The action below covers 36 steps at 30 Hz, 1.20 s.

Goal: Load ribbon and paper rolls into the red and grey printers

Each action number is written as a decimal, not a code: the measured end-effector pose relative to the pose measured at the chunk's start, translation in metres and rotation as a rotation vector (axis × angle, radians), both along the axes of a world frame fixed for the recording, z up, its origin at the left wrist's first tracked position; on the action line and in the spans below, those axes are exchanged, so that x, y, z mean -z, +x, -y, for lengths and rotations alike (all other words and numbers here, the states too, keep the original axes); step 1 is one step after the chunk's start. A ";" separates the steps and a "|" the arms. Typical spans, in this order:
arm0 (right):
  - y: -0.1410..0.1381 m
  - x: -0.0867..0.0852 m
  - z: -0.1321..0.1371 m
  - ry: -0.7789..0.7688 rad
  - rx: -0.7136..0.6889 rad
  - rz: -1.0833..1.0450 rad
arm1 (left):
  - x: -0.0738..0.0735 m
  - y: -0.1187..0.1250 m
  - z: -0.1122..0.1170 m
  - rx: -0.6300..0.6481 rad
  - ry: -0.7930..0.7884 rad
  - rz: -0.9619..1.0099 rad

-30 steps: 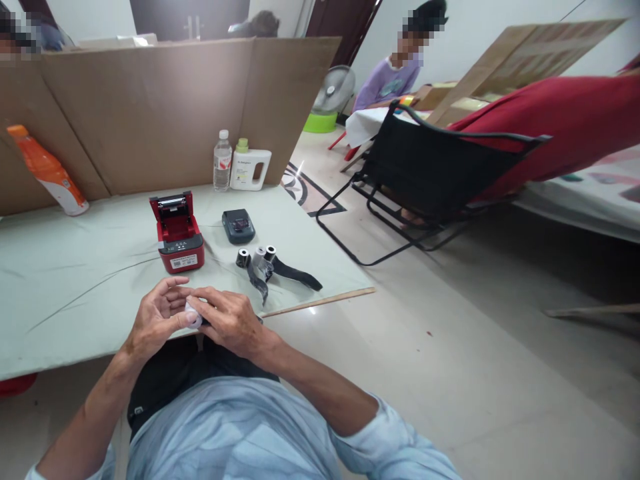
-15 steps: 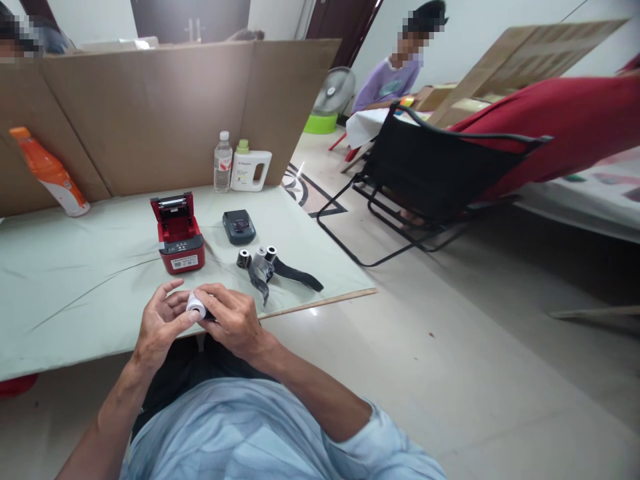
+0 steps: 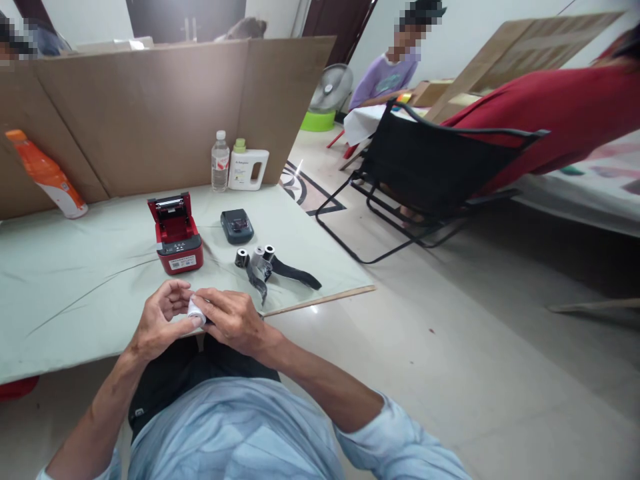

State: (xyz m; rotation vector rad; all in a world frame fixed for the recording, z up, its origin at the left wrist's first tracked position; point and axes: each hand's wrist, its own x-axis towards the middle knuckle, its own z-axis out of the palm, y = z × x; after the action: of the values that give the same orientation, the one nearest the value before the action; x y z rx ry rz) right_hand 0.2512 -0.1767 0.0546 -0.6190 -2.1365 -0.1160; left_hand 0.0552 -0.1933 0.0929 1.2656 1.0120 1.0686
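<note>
Both my hands meet at the near edge of the table around a small white paper roll (image 3: 195, 309). My left hand (image 3: 163, 320) cups it from the left with curled fingers, and my right hand (image 3: 231, 320) pinches it from the right. Farther back on the pale green table cover (image 3: 75, 280) stands a red label printer (image 3: 175, 233) with its lid up. A dark grey small printer (image 3: 237, 226) lies to its right. Three small rolls (image 3: 256, 257) with dark strips trailing from them lie near the table's right edge.
A cardboard screen (image 3: 150, 113) walls the table's far side, with a water bottle (image 3: 220, 162), a white jug (image 3: 249, 167) and an orange bottle (image 3: 45, 175) against it. A black folding chair (image 3: 430, 173) stands to the right. A person in purple (image 3: 385, 73) sits beyond it.
My fingers have shifted slightly on the white roll, turning it between the two hands. The view has tilted a little. Nothing on the table has moved.
</note>
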 end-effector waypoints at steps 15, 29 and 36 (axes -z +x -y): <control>0.000 0.001 -0.003 -0.045 0.045 0.035 | 0.006 -0.003 -0.007 0.044 0.003 0.011; 0.098 -0.032 -0.025 -0.448 0.227 -0.390 | 0.003 0.001 -0.021 0.067 0.015 -0.172; 0.205 -0.028 -0.108 -0.606 0.706 -0.362 | -0.017 0.007 -0.023 0.058 0.198 -0.306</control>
State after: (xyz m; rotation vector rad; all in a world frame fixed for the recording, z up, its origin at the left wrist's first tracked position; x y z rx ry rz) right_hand 0.4558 -0.0684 0.0823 -1.6003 -1.5047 0.2545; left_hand 0.0626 -0.1701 0.1095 1.6471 1.1095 0.9667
